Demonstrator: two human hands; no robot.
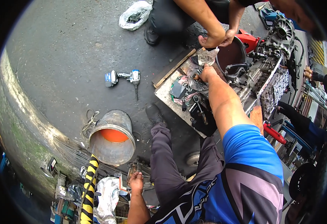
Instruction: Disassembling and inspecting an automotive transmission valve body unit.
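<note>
My right arm reaches forward across a work board [167, 92]. At its far end my right hand [208, 73] pinches a crumpled, greyish see-through plastic bag [207, 57]. Beside that hand lie dirty rags, a dark flat piece [178, 90] and a ratchet [197, 100]. My left hand [135, 182] is low at my left side, fingers curled, next to a cluttered stand; whatever it may hold is too small to make out. Just beyond the plastic bag are a co-worker's two hands [217, 38], close together over a dark round tub [231, 56].
A cordless impact driver [123, 77] lies on the floor to the left. Nearer stands a tilted metal bucket [112, 149], orange inside, beside a yellow-black striped bar [88, 190]. A large engine assembly [264, 71] fills the right. A white bag [135, 15] sits far off.
</note>
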